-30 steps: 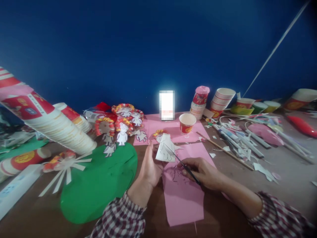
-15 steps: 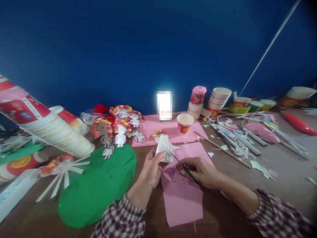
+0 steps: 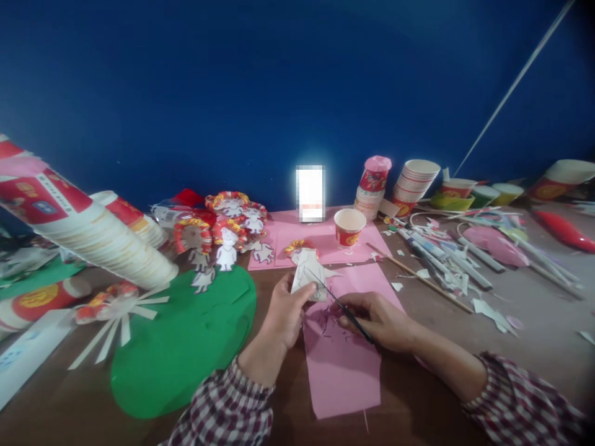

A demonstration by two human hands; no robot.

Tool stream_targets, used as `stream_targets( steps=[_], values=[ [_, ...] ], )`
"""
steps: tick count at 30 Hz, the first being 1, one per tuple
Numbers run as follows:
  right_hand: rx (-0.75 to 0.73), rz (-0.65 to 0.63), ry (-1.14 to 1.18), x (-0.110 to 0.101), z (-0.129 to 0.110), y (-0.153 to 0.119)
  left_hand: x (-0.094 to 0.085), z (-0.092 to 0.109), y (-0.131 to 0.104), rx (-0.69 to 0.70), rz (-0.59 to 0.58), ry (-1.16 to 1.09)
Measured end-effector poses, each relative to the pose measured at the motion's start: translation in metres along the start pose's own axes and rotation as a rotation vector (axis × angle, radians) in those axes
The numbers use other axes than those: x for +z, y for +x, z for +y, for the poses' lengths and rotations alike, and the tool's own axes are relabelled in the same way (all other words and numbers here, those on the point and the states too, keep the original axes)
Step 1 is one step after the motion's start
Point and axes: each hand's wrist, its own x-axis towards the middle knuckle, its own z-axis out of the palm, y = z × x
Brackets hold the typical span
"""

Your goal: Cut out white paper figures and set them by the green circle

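My left hand (image 3: 287,314) pinches a piece of white paper (image 3: 304,282) with a figure outlined on it, the thumb lying on its face. In my right hand (image 3: 379,320) is a slim black pen-like tool (image 3: 353,320) with a thin pointed end, which reaches across the paper. The tool's exact kind is unclear. Below both hands lies a pink paper sheet (image 3: 344,378) with small dark scraps (image 3: 331,325) on it. Just behind the white paper sits a red-and-yellow ring (image 3: 297,249), partly covered.
White cut-out figures (image 3: 226,251) stand by patterned rings beside a green paper oval (image 3: 186,353). A long cup stack (image 3: 111,244) leans at left. A paper cup (image 3: 349,228) stands behind my hands. Markers (image 3: 425,244), a thin stick (image 3: 423,279) and paper scraps (image 3: 495,314) lie at right.
My left thumb has slid slightly right on the white paper. The tool stays across the paper with nearly the same grip. The view has shifted slightly.
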Motion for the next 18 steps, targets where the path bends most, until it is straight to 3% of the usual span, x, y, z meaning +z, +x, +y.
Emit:
stream_targets(
  steps=[8, 18],
  values=[
    [-0.014, -0.005, 0.037, 0.001, 0.0, -0.0007, -0.002, -0.0009, -0.0012, 0.007, -0.008, 0.064],
    [0.001, 0.004, 0.031, 0.0017, -0.0033, -0.0002, 0.0008, -0.0014, -0.0021, -0.002, -0.013, -0.02]
  ],
)
